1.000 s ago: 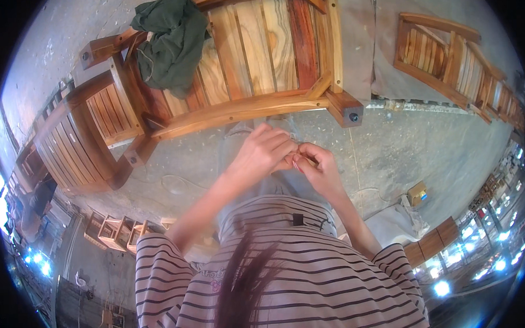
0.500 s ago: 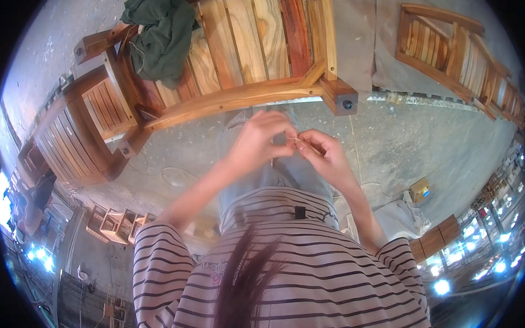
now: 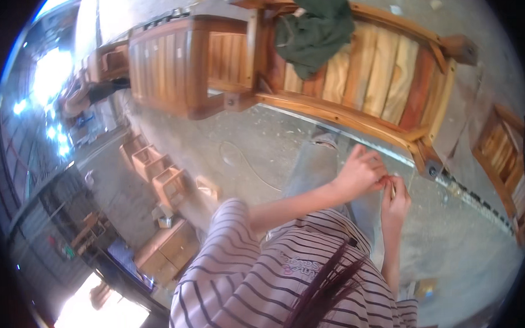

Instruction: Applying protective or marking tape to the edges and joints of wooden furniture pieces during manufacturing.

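My left hand (image 3: 362, 173) and my right hand (image 3: 395, 200) meet in front of my waist, fingertips touching. Between the fingers sits a small thin pale object (image 3: 392, 188); what it is cannot be made out. Both hands pinch around it. They hover above the concrete floor, just in front of the near rail of a slatted wooden chair frame (image 3: 353, 117) that lies on the ground. A dark green cloth (image 3: 313, 29) is draped on the frame's far end. My striped shirt and grey trousers fill the lower middle.
A second slatted wooden piece (image 3: 172, 69) stands left of the frame, another (image 3: 505, 161) at the right rim. Small wooden boxes (image 3: 159, 179) lie on the floor at left. A thin cord (image 3: 245, 161) curls on the concrete. A person (image 3: 89, 95) sits far left.
The view has swung to the left and tilted, so the wooden frame now sits upper right. My hands stay together at my waist, still pinching the small object.
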A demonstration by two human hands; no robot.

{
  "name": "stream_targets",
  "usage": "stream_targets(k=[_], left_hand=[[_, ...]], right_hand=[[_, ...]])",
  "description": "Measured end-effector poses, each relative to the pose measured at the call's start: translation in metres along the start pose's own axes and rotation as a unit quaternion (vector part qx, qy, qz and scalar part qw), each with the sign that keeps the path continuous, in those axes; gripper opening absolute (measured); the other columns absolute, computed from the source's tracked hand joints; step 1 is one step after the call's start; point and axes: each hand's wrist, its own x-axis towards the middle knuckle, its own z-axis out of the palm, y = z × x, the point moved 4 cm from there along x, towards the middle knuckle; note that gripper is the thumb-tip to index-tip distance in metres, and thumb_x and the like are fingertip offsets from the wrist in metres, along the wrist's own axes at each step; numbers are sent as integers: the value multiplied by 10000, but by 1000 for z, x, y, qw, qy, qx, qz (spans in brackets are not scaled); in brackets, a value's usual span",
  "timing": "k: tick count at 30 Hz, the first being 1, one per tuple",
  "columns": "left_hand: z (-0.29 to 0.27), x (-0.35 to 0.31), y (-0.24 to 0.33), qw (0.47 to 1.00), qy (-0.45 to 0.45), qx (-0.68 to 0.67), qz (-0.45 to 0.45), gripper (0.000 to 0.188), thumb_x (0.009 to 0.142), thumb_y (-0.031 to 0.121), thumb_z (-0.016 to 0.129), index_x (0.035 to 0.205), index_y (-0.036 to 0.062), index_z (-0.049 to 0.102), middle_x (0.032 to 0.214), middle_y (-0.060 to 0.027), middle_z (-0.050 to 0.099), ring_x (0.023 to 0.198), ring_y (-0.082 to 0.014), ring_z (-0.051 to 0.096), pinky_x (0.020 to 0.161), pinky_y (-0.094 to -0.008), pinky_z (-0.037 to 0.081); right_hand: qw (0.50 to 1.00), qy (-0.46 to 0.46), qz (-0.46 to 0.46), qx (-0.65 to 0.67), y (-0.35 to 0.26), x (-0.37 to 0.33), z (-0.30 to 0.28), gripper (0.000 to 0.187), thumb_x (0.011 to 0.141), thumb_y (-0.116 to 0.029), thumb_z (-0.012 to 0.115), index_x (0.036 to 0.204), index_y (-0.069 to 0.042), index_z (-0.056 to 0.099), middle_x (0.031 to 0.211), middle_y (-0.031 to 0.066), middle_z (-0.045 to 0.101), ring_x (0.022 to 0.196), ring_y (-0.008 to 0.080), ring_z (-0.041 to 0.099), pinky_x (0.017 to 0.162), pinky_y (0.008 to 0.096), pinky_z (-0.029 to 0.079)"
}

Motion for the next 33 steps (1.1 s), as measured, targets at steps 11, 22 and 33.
stream_targets(k=[11, 22, 33], left_hand=[[50, -38, -33, 922, -35, -258, -286, 178, 750, 171, 725, 828, 13, 698, 785, -110, 687, 779, -280, 660, 730, -384, 497], [88, -81, -57, 763, -104, -473, -429, 179, 903, 132, 626, 950, -27, 693, 915, -43, 705, 876, -105, 621, 764, -282, 496], [-18, 89, -74, 973, -84, -184, -114, 192, 860, 118, 720, 1019, 21, 675, 915, -150, 716, 838, -255, 695, 752, -339, 517]], right_hand=[[959, 43, -165, -228, 19, -7, 29, 56, 861, -54, 579, 910, -67, 554, 765, 115, 580, 716, 302, 622, 926, 445, 490], [950, 44, -229, -209, 24, -18, 35, 56, 852, -60, 627, 854, -79, 574, 774, 85, 608, 645, 258, 629, 594, 375, 506], [973, 194, 5, 126, 63, -19, -12, 74, 955, -63, 609, 945, 10, 613, 831, 126, 667, 712, 185, 639, 654, 299, 498]])
